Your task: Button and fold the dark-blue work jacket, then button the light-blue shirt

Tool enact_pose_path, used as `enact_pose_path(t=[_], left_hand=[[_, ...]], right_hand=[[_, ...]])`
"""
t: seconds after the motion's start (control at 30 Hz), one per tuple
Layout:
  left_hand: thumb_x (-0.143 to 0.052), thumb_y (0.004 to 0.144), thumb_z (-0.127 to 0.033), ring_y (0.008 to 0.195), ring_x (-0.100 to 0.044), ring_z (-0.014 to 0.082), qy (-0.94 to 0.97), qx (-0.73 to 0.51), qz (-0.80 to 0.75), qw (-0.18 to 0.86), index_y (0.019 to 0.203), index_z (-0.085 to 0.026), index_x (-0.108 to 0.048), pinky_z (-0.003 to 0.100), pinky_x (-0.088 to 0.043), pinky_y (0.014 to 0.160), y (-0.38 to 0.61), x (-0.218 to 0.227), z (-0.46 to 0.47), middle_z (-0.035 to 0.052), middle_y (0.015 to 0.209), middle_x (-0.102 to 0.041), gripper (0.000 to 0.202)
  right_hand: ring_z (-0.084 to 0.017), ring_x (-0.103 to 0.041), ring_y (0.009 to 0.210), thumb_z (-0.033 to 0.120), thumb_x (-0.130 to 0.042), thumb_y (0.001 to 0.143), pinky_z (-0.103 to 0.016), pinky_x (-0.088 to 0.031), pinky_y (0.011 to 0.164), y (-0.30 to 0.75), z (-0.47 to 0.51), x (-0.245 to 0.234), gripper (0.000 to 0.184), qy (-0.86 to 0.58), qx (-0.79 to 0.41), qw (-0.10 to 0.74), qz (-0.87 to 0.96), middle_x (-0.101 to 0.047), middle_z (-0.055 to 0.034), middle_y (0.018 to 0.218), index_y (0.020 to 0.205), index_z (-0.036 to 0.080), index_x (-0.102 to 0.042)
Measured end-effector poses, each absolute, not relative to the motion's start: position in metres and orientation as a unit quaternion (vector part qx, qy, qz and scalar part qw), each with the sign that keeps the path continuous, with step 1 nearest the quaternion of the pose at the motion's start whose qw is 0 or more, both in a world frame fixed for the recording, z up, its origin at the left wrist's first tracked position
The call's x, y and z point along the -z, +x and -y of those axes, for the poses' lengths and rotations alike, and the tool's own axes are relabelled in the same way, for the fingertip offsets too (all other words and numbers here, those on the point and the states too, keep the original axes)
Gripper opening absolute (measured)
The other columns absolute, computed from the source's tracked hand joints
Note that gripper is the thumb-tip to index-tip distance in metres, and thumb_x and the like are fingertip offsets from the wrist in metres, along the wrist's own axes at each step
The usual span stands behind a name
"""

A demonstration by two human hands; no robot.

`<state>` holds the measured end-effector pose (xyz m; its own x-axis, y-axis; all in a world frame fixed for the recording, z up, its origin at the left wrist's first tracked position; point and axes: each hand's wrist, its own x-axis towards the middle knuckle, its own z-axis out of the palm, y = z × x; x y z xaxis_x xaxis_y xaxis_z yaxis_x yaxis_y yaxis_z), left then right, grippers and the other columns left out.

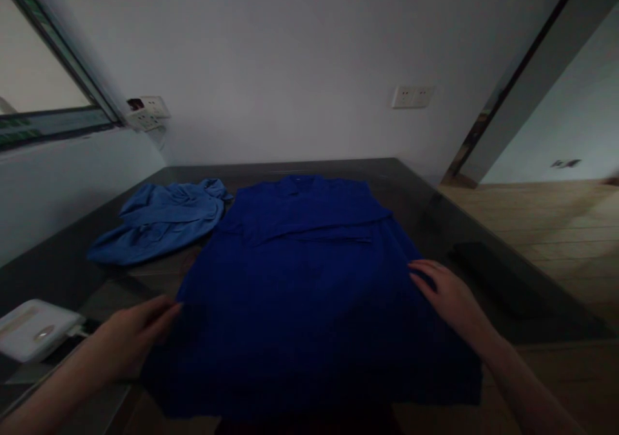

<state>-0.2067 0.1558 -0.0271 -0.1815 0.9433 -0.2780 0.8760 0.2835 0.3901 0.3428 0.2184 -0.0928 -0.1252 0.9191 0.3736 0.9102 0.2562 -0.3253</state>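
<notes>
Dim rm, white wall (280, 67) behind a dark tabletop (425, 229). Dk-blue shirt (294, 287) lies spread mid-table, collar (302, 183) at the far end, sleeves (329, 223) folded across, hem (435, 399) past the near edge. Looks light, soft, floppy, prob. not slippery; best held by both side seams or hem corners, else it'll bunch. L hand (138, 332) pinches its left edge, thumb & fingers together. R hand (452, 299) is at the right edge, thumb & forefinger slightly apart; too dark to tell if cloth's between. Farther out: crumpled lighter-blue garment (164, 219) left, white device (41, 328) nr L arm, flat black item (493, 280) right.
</notes>
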Motion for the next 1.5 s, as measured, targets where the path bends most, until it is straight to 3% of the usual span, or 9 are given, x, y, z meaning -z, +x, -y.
enact_pose_path(t=[0.17,0.33,0.47,0.6,0.8,1.0,1.1,1.33,1.5], left_hand=[[-0.050,0.080,-0.048,0.084,-0.063,0.0184,0.696,-0.183,-0.540,0.437,0.094,-0.018,-0.059,0.027,-0.050,0.068,-0.112,0.029,-0.235,0.0049,0.096,-0.067,0.034],[-0.055,0.079,-0.026,0.062,-0.064,0.0155,0.669,-0.184,-0.544,0.471,0.105,-0.015,-0.048,0.024,-0.048,0.053,-0.030,0.059,-0.296,0.0045,0.076,-0.066,0.029],[-0.058,0.079,-0.020,0.051,-0.060,0.0133,0.660,-0.168,-0.570,0.459,0.108,-0.015,-0.044,0.022,-0.045,0.048,-0.003,0.069,-0.311,-0.0019,0.060,-0.060,0.033],[-0.058,0.079,-0.020,0.049,-0.058,0.0119,0.676,-0.172,-0.580,0.420,0.104,-0.016,-0.045,0.020,-0.042,0.047,-0.001,0.073,-0.311,-0.0049,0.057,-0.056,0.028],[-0.055,0.079,-0.019,0.064,-0.062,0.0142,0.766,-0.138,-0.570,0.262,0.092,-0.019,-0.054,0.022,-0.042,0.058,-0.013,0.076,-0.307,0.0001,0.071,-0.063,0.013],[-0.048,0.083,-0.020,0.076,-0.061,0.0182,0.788,-0.083,-0.580,0.191,0.099,-0.023,-0.056,0.026,-0.043,0.064,-0.013,0.071,-0.296,0.0032,0.086,-0.064,0.018],[-0.044,0.084,-0.016,0.089,-0.060,0.0205,0.821,-0.104,-0.549,0.115,0.100,-0.021,-0.058,0.031,-0.046,0.077,-0.007,0.072,-0.291,0.0072,0.097,-0.062,0.021],[-0.037,0.094,-0.031,0.133,-0.036,0.0240,0.881,-0.131,-0.452,0.040,0.132,-0.020,-0.046,0.046,-0.028,0.110,-0.009,0.105,-0.289,0.0107,0.143,-0.042,0.041],[-0.025,0.097,-0.045,0.141,-0.022,0.0221,0.897,-0.066,-0.435,0.041,0.146,-0.027,-0.027,0.047,-0.018,0.114,-0.019,0.110,-0.285,0.0076,0.153,-0.025,0.052]], right_hand=[[-0.024,-0.062,0.098,0.028,-0.041,0.089,-0.037,-0.047,0.087,0.351,-0.272,0.086,0.030,-0.704,0.025,0.162,0.692,-0.066,-0.0119,0.106,0.107,0.016,-0.062],[-0.028,-0.065,0.090,0.042,-0.040,0.093,-0.036,-0.049,0.072,0.342,-0.312,0.080,0.034,-0.783,0.009,0.037,0.621,-0.067,-0.0141,0.097,0.104,0.016,-0.059],[-0.031,-0.065,0.089,0.044,-0.035,0.095,-0.040,-0.048,0.070,0.333,-0.320,0.085,0.038,-0.801,0.007,0.035,0.598,-0.067,-0.0163,0.095,0.109,0.015,-0.054],[-0.030,-0.065,0.086,0.044,-0.033,0.096,-0.038,-0.048,0.067,0.333,-0.316,0.094,0.037,-0.787,0.047,0.055,0.612,-0.067,-0.0144,0.092,0.111,0.016,-0.051],[-0.027,-0.062,0.094,0.039,-0.033,0.097,-0.034,-0.047,0.069,0.335,-0.314,0.102,0.032,-0.766,0.089,0.076,0.632,-0.065,-0.0141,0.100,0.110,0.017,-0.052],[-0.026,-0.059,0.094,0.038,-0.034,0.096,-0.034,-0.047,0.069,0.341,-0.313,0.101,0.032,-0.759,0.082,0.085,0.640,-0.062,-0.0128,0.102,0.111,0.017,-0.053],[-0.027,-0.056,0.102,0.035,-0.035,0.095,-0.037,-0.048,0.078,0.340,-0.316,0.094,0.033,-0.739,0.091,0.112,0.658,-0.060,-0.0139,0.109,0.116,0.017,-0.054],[-0.025,-0.043,0.127,0.035,-0.032,0.096,-0.037,-0.033,0.107,0.324,-0.336,0.106,0.046,-0.627,0.042,0.122,0.769,-0.050,-0.0162,0.135,0.129,0.009,-0.051],[-0.025,-0.028,0.138,0.044,-0.028,0.097,-0.045,-0.021,0.112,0.331,-0.336,0.127,0.055,-0.625,0.009,0.075,0.777,-0.035,-0.0141,0.148,0.141,0.013,-0.039]])
